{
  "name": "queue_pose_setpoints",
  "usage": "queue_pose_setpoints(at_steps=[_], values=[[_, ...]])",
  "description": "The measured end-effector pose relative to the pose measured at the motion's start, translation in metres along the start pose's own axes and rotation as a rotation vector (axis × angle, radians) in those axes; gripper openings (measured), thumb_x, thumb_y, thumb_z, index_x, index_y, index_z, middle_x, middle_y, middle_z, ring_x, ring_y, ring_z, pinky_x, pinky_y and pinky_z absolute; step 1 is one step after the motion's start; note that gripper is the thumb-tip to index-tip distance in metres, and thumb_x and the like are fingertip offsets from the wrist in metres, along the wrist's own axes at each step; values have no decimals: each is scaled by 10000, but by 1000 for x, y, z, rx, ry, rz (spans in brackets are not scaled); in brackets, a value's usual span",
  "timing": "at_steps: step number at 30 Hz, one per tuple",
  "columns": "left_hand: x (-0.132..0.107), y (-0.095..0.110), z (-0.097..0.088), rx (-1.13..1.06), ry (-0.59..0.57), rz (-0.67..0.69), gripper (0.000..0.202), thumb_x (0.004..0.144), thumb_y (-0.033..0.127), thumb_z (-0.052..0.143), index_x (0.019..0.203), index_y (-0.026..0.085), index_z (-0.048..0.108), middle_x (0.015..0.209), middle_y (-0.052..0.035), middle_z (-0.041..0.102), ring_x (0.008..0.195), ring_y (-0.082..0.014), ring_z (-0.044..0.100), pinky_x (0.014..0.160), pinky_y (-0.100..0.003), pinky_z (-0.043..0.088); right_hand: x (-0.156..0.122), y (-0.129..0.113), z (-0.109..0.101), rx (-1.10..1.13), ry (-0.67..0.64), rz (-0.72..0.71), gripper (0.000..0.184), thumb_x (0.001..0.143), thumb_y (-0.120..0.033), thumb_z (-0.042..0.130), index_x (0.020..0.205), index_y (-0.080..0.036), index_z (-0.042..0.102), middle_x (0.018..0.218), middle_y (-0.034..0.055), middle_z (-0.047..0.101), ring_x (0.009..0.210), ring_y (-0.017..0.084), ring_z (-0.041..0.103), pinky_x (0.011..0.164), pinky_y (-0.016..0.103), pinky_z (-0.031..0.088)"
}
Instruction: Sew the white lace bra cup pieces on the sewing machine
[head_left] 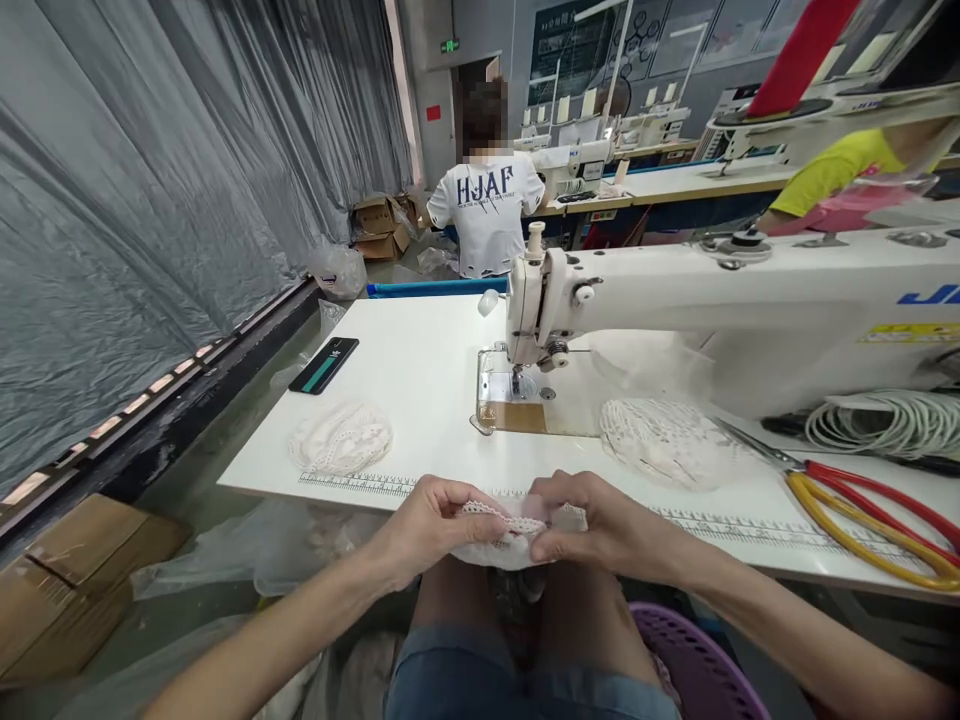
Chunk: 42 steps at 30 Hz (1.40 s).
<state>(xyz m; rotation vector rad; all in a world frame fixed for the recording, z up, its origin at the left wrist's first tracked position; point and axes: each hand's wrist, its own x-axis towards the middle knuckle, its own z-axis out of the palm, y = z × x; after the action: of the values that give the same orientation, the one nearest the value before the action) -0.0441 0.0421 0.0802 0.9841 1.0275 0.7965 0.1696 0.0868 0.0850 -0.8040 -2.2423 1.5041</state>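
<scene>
A small piece of white lace-edged fabric [504,545] is stretched between both hands at the table's front edge, above my lap. My left hand [450,525] pinches its left side between thumb and fingers. On the other side, my right hand [574,518] grips the right end with fingertips pressed together. Straight ahead stands a white sewing machine [660,285], its needle over the metal plate [517,388]. One pile of white lace [341,438] lies to the left of the machine. Another pile of lace pieces [667,440] rests to the right, under the machine arm.
Scissors with red and yellow handles [847,505] lie at the right. A black and green phone [325,366] sits near the table's left edge. A printed ruler runs along the front. Below are a purple basket [697,660] and cardboard boxes [75,580]. A person [487,205] sits ahead.
</scene>
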Motion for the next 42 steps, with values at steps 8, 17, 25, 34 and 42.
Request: queue_pose_setpoints(at_steps=[8, 17, 25, 34, 42], values=[[-16, -28, -3, -150, -96, -136, 240, 600, 327, 811, 721, 132, 741, 672, -56, 702, 623, -143, 608, 610, -241, 468, -16, 17, 24, 529, -318, 144, 215, 752, -330, 706, 760, -116, 682, 706, 16, 599, 655, 117, 529, 602, 225, 415], [-15, -52, -11, -223, -130, -194, 329, 651, 395, 775, 672, 123, 590, 606, -10, 615, 577, -104, 552, 583, -213, 421, -35, 44, 45, 610, -335, 245, 248, 686, -325, 754, 797, -117, 677, 734, 8, 602, 674, 117, 541, 622, 230, 433], [-22, -93, -5, -430, -140, -266, 440, 630, 439, 780, 671, 154, 447, 550, 38, 502, 485, -67, 469, 493, -172, 366, -48, 61, 53, 572, -297, 212, 225, 741, -350, 713, 800, -134, 698, 762, 11, 573, 713, 120, 525, 647, 239, 425], [-16, -101, -1, -322, -140, -272, 381, 657, 383, 776, 774, 139, 507, 609, 43, 545, 517, -48, 478, 514, -154, 364, -53, 68, 73, 493, -192, 256, 284, 711, -398, 723, 809, -137, 669, 737, -9, 572, 691, 123, 518, 627, 224, 396], [-11, -102, 9, -84, -150, -348, 415, 603, 381, 796, 848, 120, 585, 595, 16, 606, 519, -76, 511, 549, -191, 381, -69, 80, 88, 582, -187, 333, 318, 716, -447, 712, 821, -160, 628, 723, -11, 562, 672, 130, 503, 605, 226, 370]])
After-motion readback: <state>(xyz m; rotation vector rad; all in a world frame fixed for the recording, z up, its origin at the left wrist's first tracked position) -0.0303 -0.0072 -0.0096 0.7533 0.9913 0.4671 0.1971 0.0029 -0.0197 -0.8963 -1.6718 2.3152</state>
